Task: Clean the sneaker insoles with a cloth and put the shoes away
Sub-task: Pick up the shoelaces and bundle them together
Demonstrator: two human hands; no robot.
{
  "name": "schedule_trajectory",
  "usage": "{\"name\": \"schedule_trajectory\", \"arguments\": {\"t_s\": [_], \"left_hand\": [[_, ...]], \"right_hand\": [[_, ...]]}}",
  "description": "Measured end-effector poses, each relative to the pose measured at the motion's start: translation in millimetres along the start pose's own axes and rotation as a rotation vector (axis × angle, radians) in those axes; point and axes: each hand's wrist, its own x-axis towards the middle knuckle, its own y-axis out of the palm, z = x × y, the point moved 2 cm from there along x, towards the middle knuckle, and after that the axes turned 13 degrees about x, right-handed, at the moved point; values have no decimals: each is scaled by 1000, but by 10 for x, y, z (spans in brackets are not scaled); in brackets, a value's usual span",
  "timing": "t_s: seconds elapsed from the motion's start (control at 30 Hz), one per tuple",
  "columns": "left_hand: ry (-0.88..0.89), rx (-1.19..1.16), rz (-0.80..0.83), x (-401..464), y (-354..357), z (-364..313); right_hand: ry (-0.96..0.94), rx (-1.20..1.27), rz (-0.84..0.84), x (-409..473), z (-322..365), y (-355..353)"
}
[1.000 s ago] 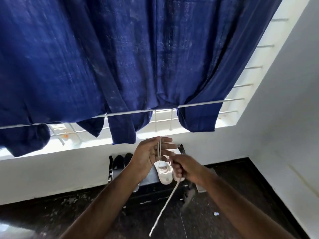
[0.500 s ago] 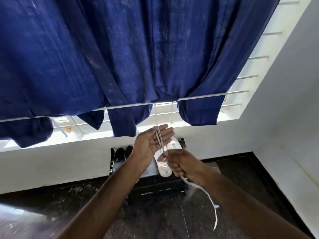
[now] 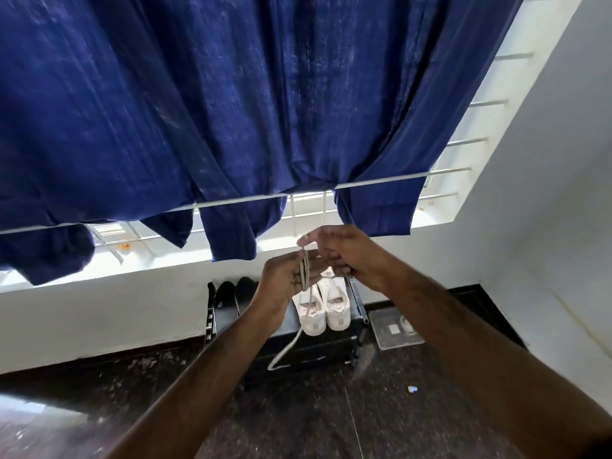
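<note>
A pair of white sneakers (image 3: 326, 308) stands side by side on top of a low black shoe rack (image 3: 308, 354) against the wall. In front of them I hold a white shoelace (image 3: 304, 273). It lies folded in strands across the palm of my left hand (image 3: 284, 279), whose fingers curl loosely around it. My right hand (image 3: 337, 250) is just above and to the right, pinching the lace's upper end between thumb and fingers. A loose loop of the lace hangs down below my left wrist, in front of the rack. No cloth is in view.
A dark blue curtain (image 3: 231, 104) hangs from above over a white window grille (image 3: 381, 182) and sill. Black shoes (image 3: 233, 291) sit on the rack's left side. A clear tray (image 3: 395, 327) lies on the dark floor right of the rack. White wall rises at right.
My right hand rose from below the left hand to above it, drawing the lace up. The long trailing end that swung over the floor is now a short loop by the rack.
</note>
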Motion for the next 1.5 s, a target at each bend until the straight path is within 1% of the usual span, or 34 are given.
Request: {"name": "schedule_trajectory", "arguments": {"t_s": [0.03, 0.07, 0.13, 0.2, 0.27, 0.37, 0.43, 0.47, 0.53, 0.67, 0.73, 0.77, 0.87, 0.93, 1.03, 1.1, 1.17, 1.23, 1.33, 1.4, 1.5], "left_hand": [[15, -36, -40, 23, -35, -25], [25, -86, -45, 42, -73, -54], [7, -217, 10, 65, -132, -113], [7, -286, 69, 60, -159, -171], [39, -236, 98, 59, -165, -195], [44, -136, 146, 42, -146, -171], [28, -57, 189, 17, -118, -124], [19, -8, 206, 6, -95, -100], [-10, 60, 221, 0, -50, -48], [-66, 52, 128, 38, -18, 6], [-48, -19, 58, 56, -48, 1], [-33, -66, 32, 65, -75, -14], [1, -258, 55, 103, -150, -87], [27, -324, 98, 111, -171, -158], [68, -248, 131, 96, -151, -232], [81, -177, 148, 86, -116, -232], [76, -99, 161, 60, -78, -203], [67, -7, 180, 26, -33, -152], [15, 90, 206, 1, 28, -60], [-32, 97, 191, -7, 58, -25], [-24, 15, 60, 26, 11, -20]], "right_hand": [[-4, 15, 18, -53, -69, 70], [16, 45, 26, -107, -178, 125], [100, 124, 52, -200, -482, 163], [189, 209, 101, -234, -788, 133], [260, 247, 106, -207, -965, 42], [304, 209, -29, -55, -925, -146], [262, 177, -110, 81, -732, -250], [230, 153, -124, 134, -596, -266], [157, 97, -99, 207, -325, -249], [31, 85, -27, 118, 37, -112], [-12, 71, 10, 4, 31, -29], [-3, 84, 30, -59, -45, 11], [113, 180, 102, -205, -454, 89], [214, 198, 109, -235, -779, 48], [338, 133, 108, -215, -1093, -81], [364, 120, 31, -137, -1072, -172], [338, 143, -89, -8, -877, -264], [253, 142, -154, 105, -577, -324], [102, 100, -124, 165, -127, -301], [20, 60, -73, 114, 87, -216], [-37, 24, -23, -75, 141, -23]]}}
